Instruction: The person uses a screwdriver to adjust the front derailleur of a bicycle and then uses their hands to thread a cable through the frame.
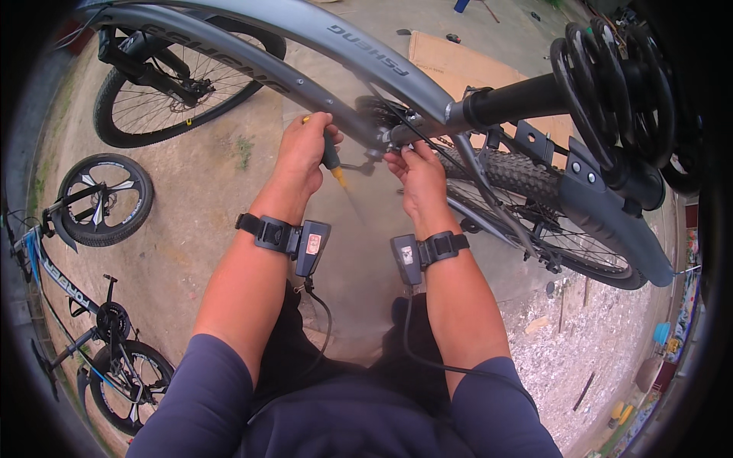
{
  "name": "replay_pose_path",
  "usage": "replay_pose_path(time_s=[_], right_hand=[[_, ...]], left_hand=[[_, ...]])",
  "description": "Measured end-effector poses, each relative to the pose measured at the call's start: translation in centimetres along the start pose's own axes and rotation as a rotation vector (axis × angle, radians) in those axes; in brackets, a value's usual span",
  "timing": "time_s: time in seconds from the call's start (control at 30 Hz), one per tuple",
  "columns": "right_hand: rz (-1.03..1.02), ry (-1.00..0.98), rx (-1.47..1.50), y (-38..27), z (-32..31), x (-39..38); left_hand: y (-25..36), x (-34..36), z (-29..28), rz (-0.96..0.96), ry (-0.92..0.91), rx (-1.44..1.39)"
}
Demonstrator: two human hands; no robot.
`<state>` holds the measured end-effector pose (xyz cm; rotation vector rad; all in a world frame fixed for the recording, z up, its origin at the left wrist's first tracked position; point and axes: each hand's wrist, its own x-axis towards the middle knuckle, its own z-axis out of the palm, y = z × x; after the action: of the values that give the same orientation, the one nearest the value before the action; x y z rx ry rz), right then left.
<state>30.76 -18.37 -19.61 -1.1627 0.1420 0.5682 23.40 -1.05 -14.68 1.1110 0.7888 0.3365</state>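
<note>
A grey bicycle frame (294,76) stretches across in front of me, with its sprung saddle (611,99) at the upper right. My left hand (303,149) is closed round a screwdriver (333,162) with a dark green and yellow handle. Its thin blade points down toward me, clear of the bike. My right hand (421,174) is at the frame joint below the seat tube, fingers pinched at a small part there. The fingers hide what they grip. A crank arm (357,166) shows between the two hands.
The bike's front wheel (183,84) stands at the upper left, its rear wheel (527,183) at the right under a dark mudguard (611,217). A second bicycle (114,320) is at the left. Flat cardboard (450,61) lies on the ground beyond. Cables hang from both wrist devices.
</note>
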Motion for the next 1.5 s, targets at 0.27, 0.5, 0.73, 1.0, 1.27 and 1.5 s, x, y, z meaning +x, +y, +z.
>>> replay_pose_path(time_s=[0.27, 0.5, 0.73, 1.0, 1.27, 1.5], right_hand=[[0.027, -0.044, 0.063, 0.1, -0.5, -0.1], [0.014, -0.050, 0.064, 0.2, -0.5, 0.0], [0.009, -0.041, 0.060, 0.3, -0.5, 0.0], [0.019, -0.022, 0.049, 0.2, -0.2, -0.1], [0.018, -0.022, 0.065, 0.2, -0.2, -0.1], [0.025, -0.021, 0.078, 0.3, -0.3, 0.1]], left_hand=[[3.0, -0.2, -3.7, 0.252, 0.065, 0.179], [3.4, 0.2, -5.1, 0.275, 0.207, 0.009], [3.6, 1.2, -4.9, 0.234, 0.209, -0.082], [2.8, 2.4, -4.8, 0.180, 0.219, -0.112], [2.4, 3.0, -5.0, 0.112, 0.262, -0.107], [1.5, 3.7, -5.5, 0.055, 0.282, -0.121]])
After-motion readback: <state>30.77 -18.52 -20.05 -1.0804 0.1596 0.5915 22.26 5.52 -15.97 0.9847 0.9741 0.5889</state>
